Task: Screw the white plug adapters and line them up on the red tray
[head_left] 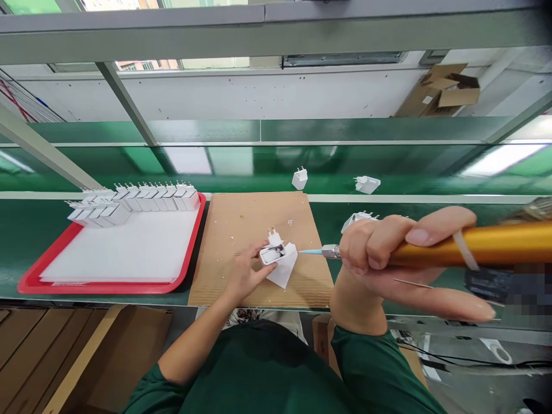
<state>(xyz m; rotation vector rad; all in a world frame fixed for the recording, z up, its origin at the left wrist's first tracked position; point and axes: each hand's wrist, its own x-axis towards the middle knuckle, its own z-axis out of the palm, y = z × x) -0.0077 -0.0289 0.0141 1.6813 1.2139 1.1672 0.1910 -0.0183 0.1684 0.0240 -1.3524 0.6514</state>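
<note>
My left hand (246, 271) pinches a small white charger housing (272, 252) with two metal prongs, holding it on a white paper scrap (285, 271) that lies on a brown cardboard mat (241, 227). My right hand (388, 253) grips a long golden dispensing tool (474, 244). Its light blue needle tip (310, 251) points left and stops a short way from the housing's open side. A thin wire and a pale band run along the tool near my fingers.
A red tray (107, 284) lined with white paper holds rows of several white chargers (138, 201) along its far edge. Two loose chargers (299, 178) (366, 184) lie on the green conveyor belt. Another charger (356, 219) sits behind my right hand. Cardboard boxes stand below the bench.
</note>
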